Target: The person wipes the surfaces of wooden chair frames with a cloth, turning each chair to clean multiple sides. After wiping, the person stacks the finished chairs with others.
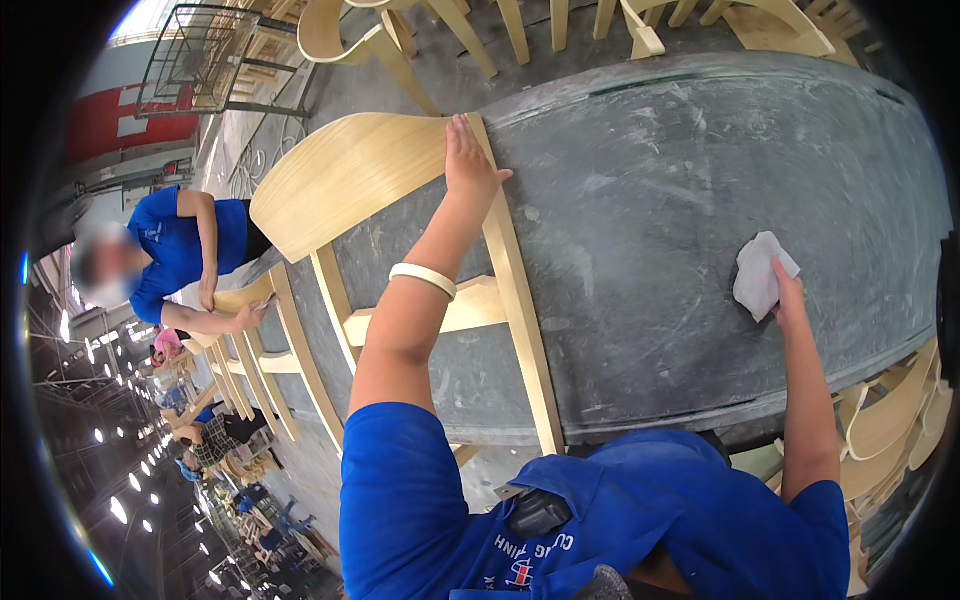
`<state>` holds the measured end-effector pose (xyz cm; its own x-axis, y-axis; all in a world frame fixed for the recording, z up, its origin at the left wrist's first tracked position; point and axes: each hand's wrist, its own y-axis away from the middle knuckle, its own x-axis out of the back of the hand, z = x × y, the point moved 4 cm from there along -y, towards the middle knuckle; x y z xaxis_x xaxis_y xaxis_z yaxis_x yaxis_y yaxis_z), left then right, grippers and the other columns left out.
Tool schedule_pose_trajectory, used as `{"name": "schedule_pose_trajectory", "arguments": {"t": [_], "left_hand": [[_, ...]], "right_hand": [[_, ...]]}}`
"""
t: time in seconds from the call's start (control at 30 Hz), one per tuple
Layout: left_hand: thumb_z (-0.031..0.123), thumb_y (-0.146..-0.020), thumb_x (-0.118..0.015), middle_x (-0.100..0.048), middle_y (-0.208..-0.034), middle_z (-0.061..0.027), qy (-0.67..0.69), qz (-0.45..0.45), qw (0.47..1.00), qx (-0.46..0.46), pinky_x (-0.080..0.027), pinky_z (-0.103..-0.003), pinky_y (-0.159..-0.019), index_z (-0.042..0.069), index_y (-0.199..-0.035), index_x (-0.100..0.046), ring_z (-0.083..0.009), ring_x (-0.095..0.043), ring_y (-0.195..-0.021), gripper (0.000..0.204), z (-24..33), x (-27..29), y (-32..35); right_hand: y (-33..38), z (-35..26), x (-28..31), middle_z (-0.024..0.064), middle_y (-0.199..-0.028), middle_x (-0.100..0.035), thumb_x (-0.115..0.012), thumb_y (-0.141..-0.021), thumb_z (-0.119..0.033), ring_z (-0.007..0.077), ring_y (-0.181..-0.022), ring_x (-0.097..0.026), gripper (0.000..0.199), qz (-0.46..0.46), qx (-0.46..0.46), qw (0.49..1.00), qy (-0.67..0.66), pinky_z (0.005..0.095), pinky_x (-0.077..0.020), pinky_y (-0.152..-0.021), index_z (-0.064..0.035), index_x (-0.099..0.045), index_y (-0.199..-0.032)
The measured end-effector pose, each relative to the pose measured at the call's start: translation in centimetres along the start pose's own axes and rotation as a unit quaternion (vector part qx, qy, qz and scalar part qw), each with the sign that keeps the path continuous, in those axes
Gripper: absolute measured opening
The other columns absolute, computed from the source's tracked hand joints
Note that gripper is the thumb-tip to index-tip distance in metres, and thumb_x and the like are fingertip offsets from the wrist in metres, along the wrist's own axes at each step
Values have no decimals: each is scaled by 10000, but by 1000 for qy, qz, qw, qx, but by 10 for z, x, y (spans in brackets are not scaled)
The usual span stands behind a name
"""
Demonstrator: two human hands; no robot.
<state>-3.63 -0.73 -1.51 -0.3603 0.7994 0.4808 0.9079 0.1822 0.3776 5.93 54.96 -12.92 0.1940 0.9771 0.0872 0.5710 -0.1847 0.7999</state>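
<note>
A pale wooden chair frame (350, 175) lies on its side on a dusty grey workbench (680, 200), its curved backrest to the left and its legs running toward me. My left hand (468, 160) presses flat on the backrest's upper right corner; a white band circles that wrist. My right hand (785, 290) rests on the bench at the right, fingers closed on a crumpled grey-white cloth (758, 272).
A person in a blue shirt (185, 250) at the left works on another pale chair frame (255, 340). More wooden chair frames (560, 25) stand beyond the bench, and curved wooden parts (895, 420) are stacked at the lower right. A metal rack (205, 50) stands at top left.
</note>
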Motion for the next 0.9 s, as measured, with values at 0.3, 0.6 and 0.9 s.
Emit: {"name": "schedule_pose_trajectory", "arguments": {"t": [0.3,0.6,0.9], "left_hand": [[450,-916,-461,-268,-1551,-101,240,314,917,57,-179,-538,-1142,223,-1450,-403,-387,-195,-1432,583,-106,-42,40],[475,-933,-457,-220,-1534,-239,418,406,758,293,-195,-552,-1128,177,-1469,-360,-473,-190,-1402,621,-185,-176,69],[326,-921,-599,-518,-1300,-250,772,106,293,554,-411,-388,-1011,-123,-1322,-421,-344,-524,-1195,628,-52,-336,265]], "right_hand": [[-15,-12,-11,119,-1203,-612,-677,-866,-399,264,-1069,-618,605,-25,13,1000,-9,422,-521,-867,-18,-501,-1300],[-29,-18,-15,108,-1238,-602,-657,-889,-370,267,-1104,-603,573,-48,36,998,-7,425,-505,-909,-29,-496,-1320],[-31,-25,-8,101,-1214,-611,-669,-883,-364,247,-1079,-613,558,14,9,1000,13,403,-522,-867,-36,-507,-1304]]}}
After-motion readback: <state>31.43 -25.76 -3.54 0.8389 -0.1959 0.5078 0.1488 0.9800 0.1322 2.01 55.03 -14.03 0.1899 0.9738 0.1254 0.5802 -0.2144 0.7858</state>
